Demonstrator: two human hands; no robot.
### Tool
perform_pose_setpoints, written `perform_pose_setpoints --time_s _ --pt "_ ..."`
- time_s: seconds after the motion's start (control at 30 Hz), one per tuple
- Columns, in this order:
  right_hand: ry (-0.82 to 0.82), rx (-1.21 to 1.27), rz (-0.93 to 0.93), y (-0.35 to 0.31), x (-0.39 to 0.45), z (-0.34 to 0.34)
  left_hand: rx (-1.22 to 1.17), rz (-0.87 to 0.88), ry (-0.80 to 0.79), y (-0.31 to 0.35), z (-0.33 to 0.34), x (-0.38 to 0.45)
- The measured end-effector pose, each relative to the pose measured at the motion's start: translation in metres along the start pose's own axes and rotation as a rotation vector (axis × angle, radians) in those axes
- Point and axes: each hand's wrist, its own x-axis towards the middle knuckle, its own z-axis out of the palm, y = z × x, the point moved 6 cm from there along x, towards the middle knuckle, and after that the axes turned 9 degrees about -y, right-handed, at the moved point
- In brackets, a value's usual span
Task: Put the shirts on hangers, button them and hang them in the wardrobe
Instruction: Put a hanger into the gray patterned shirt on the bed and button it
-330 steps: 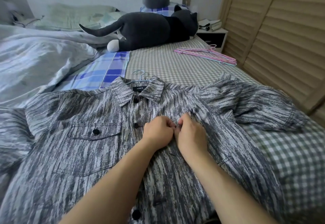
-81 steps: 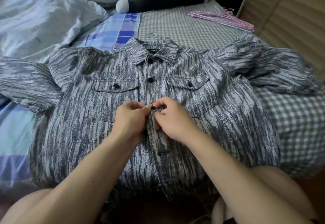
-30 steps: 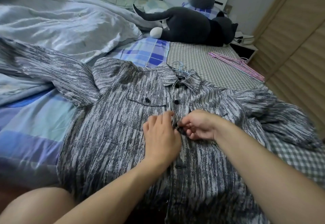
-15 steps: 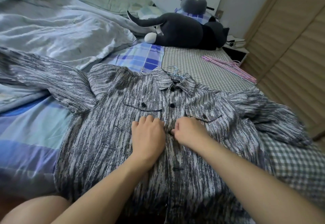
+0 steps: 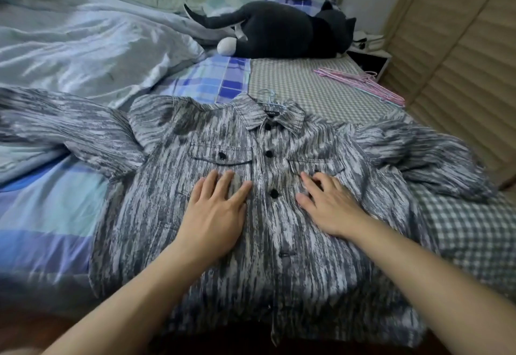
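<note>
Shirt lies face up on the bed, collar away from the person, blue hanger hook poking out above the collar. Top three placket buttons look done: collar, chest, and one between the hands. Next button lower down looks undone, seen edge-on; hem end is dark and hard to read.

Left hand flat, fingers straight, pressing the cloth left of the placket. Right hand flat on the other side, fingers loosely spread, gripping nothing.

Advice for the step: smooth outward from the placket so both edges line up, then drop to the next button. Pinch the hole edge with one hand, feed the button with the other. Don't drag the shirt off the hanger.

Spare pink hangers lie far right by the slatted wardrobe door.
</note>
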Motion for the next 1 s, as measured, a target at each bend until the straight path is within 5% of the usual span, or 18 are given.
perform_pose_setpoints --time_s 0.17,0.3,0.37,0.57,0.67,0.87,1.0 --pt "0.109 0.025 0.02 -0.006 -0.002 0.001 -0.131 0.072 0.031 0.037 0.0 -0.052" --pt "0.59 0.206 -0.127 -0.041 -0.083 0.015 -0.301 0.053 -0.041 0.051 0.015 -0.073" --pt "0.67 0.242 -0.161 -0.059 -0.122 0.047 -0.396 0.032 -0.023 0.047 0.018 -0.07" --pt "0.563 0.322 -0.096 -0.069 -0.114 0.079 -0.452 0.054 0.009 0.038 0.03 -0.071" --pt "0.491 0.616 -0.084 -0.053 -0.117 0.068 -0.459 0.084 0.032 0.038 0.031 -0.075" --pt "0.031 1.692 0.038 -0.008 -0.114 0.051 -0.427 0.072 0.08 0.05 0.028 -0.068" --pt "-0.048 1.728 0.034 -0.009 -0.114 0.055 -0.46 0.029 0.108 0.061 0.024 -0.062"
